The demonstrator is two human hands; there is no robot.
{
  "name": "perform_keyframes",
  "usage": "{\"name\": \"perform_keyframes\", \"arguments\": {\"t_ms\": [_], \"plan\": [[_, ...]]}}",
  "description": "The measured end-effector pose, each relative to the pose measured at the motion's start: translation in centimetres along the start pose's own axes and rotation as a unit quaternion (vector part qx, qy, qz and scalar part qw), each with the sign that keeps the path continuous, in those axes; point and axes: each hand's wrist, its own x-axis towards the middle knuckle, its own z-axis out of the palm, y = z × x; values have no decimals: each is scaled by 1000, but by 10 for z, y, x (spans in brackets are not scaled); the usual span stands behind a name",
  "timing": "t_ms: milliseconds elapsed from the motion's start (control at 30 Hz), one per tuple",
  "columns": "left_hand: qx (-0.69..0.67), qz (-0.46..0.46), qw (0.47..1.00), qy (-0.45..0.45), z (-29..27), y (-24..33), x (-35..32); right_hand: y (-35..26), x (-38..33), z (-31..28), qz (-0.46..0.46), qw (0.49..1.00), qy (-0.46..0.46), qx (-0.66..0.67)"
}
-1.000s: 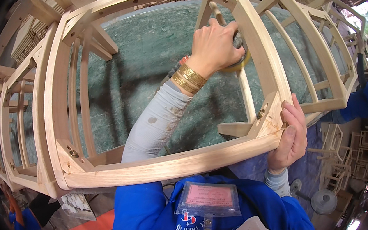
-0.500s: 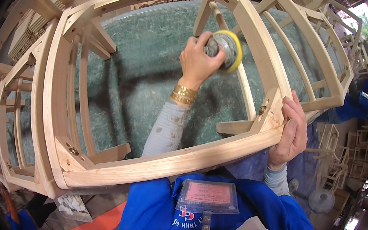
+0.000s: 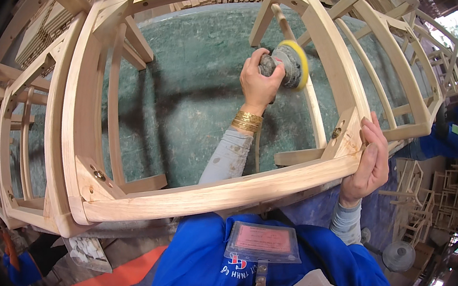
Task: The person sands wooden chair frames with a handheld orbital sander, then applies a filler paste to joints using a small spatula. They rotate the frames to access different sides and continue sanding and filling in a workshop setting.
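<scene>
An unfinished pale wooden chair frame (image 3: 212, 193) lies on a green table (image 3: 195, 90) in front of me. My left hand (image 3: 259, 83), with gold bangles on the wrist, reaches through the frame and grips a round power sander (image 3: 291, 65) with a yellow pad. The pad is pressed against the inner side of the frame's right rail (image 3: 333, 69). My right hand (image 3: 366, 161) clasps the frame's near right corner, fingers wrapped over the edge.
More bare wooden chair frames stand at the left (image 3: 11, 162) and at the right (image 3: 402, 72). Stacked wooden parts (image 3: 41, 34) lie at the far left. Another person in blue (image 3: 443, 138) is at the right edge.
My left hand has drawn the sander down along the right rail toward me, and its yellow pad now shows. My right hand has kept its hold on the corner.
</scene>
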Motion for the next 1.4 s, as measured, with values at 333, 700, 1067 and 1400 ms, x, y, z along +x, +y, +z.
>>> {"name": "perform_keyframes", "arguments": {"t_ms": [333, 700, 1067, 1400], "plan": [[-60, -30, 998, 19, 10, -17, -12, 10, -1, -4, -15, 1000, 0, -8], [269, -106, 956, -50, -36, -8, -26, 25, -6, -12, -25, 1000, -2, 17], [334, -201, 910, -142, -128, -95, -123, -8, -31, -22, -77, 997, 18, -20], [476, -145, 843, -206, -142, -38, -165, -31, -179, -37, -16, 981, -178, 71]]}}
